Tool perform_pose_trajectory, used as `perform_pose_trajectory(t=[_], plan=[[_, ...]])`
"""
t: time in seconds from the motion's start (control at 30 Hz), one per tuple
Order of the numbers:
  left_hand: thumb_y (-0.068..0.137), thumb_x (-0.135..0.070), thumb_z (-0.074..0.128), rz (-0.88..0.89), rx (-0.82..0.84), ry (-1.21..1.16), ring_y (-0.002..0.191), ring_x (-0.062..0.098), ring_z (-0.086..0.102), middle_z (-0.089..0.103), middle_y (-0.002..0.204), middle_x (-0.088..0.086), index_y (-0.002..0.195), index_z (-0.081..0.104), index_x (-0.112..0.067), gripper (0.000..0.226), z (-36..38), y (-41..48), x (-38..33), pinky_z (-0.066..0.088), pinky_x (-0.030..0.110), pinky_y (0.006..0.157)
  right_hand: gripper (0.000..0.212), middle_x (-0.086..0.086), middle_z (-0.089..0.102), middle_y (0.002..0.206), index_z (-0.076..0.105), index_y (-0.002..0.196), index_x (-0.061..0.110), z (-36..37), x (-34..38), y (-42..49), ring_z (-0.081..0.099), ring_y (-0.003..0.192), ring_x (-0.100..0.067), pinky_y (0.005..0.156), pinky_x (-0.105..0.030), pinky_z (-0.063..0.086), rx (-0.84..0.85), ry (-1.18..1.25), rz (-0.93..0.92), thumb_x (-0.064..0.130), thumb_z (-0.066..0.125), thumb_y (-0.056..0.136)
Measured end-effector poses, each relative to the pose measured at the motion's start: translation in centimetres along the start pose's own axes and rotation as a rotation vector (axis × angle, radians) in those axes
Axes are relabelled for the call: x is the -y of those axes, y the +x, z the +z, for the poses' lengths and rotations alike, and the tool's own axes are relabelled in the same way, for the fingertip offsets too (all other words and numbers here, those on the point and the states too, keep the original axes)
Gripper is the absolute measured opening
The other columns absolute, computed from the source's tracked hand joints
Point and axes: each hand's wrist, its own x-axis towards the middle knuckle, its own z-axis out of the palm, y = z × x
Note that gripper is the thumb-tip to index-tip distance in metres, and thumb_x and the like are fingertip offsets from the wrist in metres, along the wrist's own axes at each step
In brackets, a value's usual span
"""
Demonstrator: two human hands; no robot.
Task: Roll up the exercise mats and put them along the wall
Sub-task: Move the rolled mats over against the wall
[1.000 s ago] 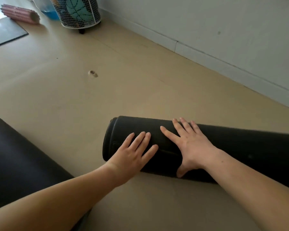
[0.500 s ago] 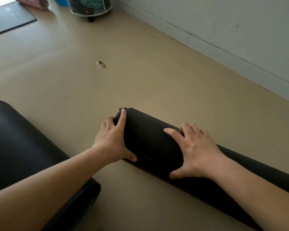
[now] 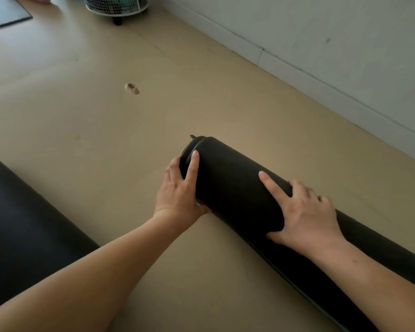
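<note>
Cupping the mat (image 3: 237,190) end, left hand (image 3: 177,195) curls.

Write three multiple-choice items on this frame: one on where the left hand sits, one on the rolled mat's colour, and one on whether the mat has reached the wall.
1. Where does the left hand hold the rolled mat?
A. at its end
B. at its middle
C. nowhere, it hangs free

2. What colour is the rolled mat?
A. pink
B. black
C. blue

3. How does the rolled mat lie relative to the wall?
A. pressed against it
B. on the floor, apart from it
C. leaning upright on it

Answers:
1 A: the fingers and thumb wrap round the roll's end.
2 B: its whole visible surface is black.
3 B: bare floor shows between the roll and the wall.
</note>
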Motion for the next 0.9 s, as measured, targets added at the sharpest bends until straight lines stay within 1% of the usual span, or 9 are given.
perform_pose_trajectory(t=[0.1,0.17,0.23,0.3,0.37,0.53,0.6,0.73,0.9], plan=[[0.074,-0.059,0.085,0.039,0.020,-0.012,0.154,0.036,0.010,-0.007,0.164,0.008,0.156,-0.028,-0.036,0.141,2.2,0.4,-1.8,0.039,0.044,0.116,0.137,-0.017,0.021,0.158,-0.040,0.146,0.050,0.7,-1.7,-0.3,0.034,0.145,-0.035,0.116,-0.053,0.034,0.002,-0.020,0.087,0.072,0.075,0.074],[0.081,-0.052,0.083,0.053,0.049,-0.023,0.154,0.037,0.009,-0.009,0.165,0.007,0.155,-0.030,-0.037,0.136,3.3,-0.6,-1.7,0.037,0.044,0.118,0.128,-0.018,0.015,0.161,-0.029,0.152,0.051,0.7,-2.5,-0.6,0.023,0.151,-0.036,0.121,-0.057,0.025,0.064,0.002,0.086,0.073,0.072,0.076],[0.088,-0.038,0.077,0.059,0.078,-0.040,0.155,0.037,0.013,-0.010,0.165,0.006,0.155,-0.030,-0.039,0.126,3.7,-2.4,-0.5,0.035,0.042,0.122,0.092,-0.014,0.016,0.163,0.008,0.154,0.054,-0.1,-2.0,-0.6,0.014,0.155,-0.033,0.125,-0.055,0.020,0.075,0.111,0.003,0.074,0.063,0.083],[0.093,-0.025,0.069,0.036,0.142,-0.066,0.154,0.034,0.020,-0.010,0.166,0.002,0.158,-0.025,-0.038,0.114,3.7,-4.7,1.3,0.036,0.037,0.121,0.047,-0.008,0.025,0.163,0.042,0.131,0.049,-1.4,-0.6,-0.2,0.017,0.155,-0.030,0.123,-0.049,0.026,0.036,0.203,-0.097,0.069,0.055,0.091],[0.096,-0.020,0.064,0.045,0.201,-0.102,0.153,0.030,0.027,-0.003,0.169,-0.001,0.162,-0.011,-0.038,0.102,3.5,-7.0,3.5,0.037,0.031,0.118,0.034,-0.003,0.029,0.161,0.044,0.114,0.045,-2.6,1.1,0.2,0.032,0.148,-0.029,0.113,-0.046,0.039,0.082,0.218,-0.139,0.065,0.060,0.091],[0.099,-0.043,0.063,0.087,0.062,-0.226,0.151,0.019,0.033,0.030,0.165,-0.006,0.156,0.031,-0.037,0.066,0.3,-6.9,5.1,0.034,0.036,0.120,0.095,0.004,0.017,0.168,0.007,0.153,0.054,-2.3,1.6,1.3,0.034,0.149,-0.025,0.110,-0.048,0.046,0.178,0.253,-0.120,0.066,0.071,0.084],[0.092,-0.057,0.068,-0.048,0.008,-0.329,0.152,0.014,0.027,0.027,0.166,-0.009,0.159,0.028,-0.028,0.083,-1.6,-4.4,3.8,0.029,0.036,0.122,0.100,0.008,0.013,0.170,0.001,0.155,0.059,-2.4,0.9,1.6,0.031,0.151,-0.023,0.112,-0.046,0.045,0.203,0.252,-0.131,0.071,0.069,0.082],[0.074,-0.068,0.081,-0.194,0.238,-0.368,0.149,0.021,0.035,0.029,0.167,-0.002,0.165,0.012,-0.024,0.123,-4.4,1.2,0.8,0.034,0.039,0.117,0.118,0.005,0.010,0.167,-0.003,0.145,0.073,-2.4,0.6,1.5,0.025,0.152,-0.024,0.114,-0.047,0.041,0.282,0.295,-0.132,0.080,0.078,0.060],[0.070,-0.068,0.084,-0.219,0.373,-0.395,0.111,0.015,0.063,0.064,0.126,-0.009,0.142,0.051,-0.028,0.088,-4.4,3.3,0.7,0.057,0.036,0.096,0.125,-0.007,0.011,0.170,-0.018,0.143,0.074,-1.9,0.3,1.5,0.016,0.156,-0.026,0.120,-0.045,0.032,0.300,0.256,-0.079,0.087,0.074,0.058]])
